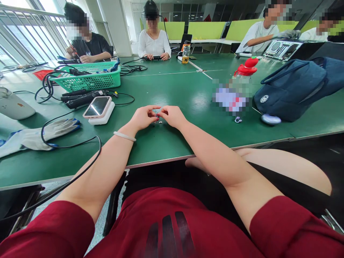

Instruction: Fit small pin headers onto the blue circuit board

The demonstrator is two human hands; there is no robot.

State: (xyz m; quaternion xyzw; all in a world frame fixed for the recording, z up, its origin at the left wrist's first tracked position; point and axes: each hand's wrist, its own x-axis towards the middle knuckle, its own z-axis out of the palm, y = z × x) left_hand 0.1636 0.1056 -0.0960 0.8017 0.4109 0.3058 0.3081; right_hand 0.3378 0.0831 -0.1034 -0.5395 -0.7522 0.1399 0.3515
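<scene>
Green table (166,86) — basket (92,82), glove (34,139), backpack (292,84), bottle (185,53).

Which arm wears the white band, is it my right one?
No, the white band circles the left forearm, just behind the left hand.

Green is shown by the tabletop (166,84) at centre, mint by the lattice-patterned basket (92,83) at upper left, navy by the backpack (291,87) at right, black-striped red by the shirt (174,200) at bottom.
</scene>
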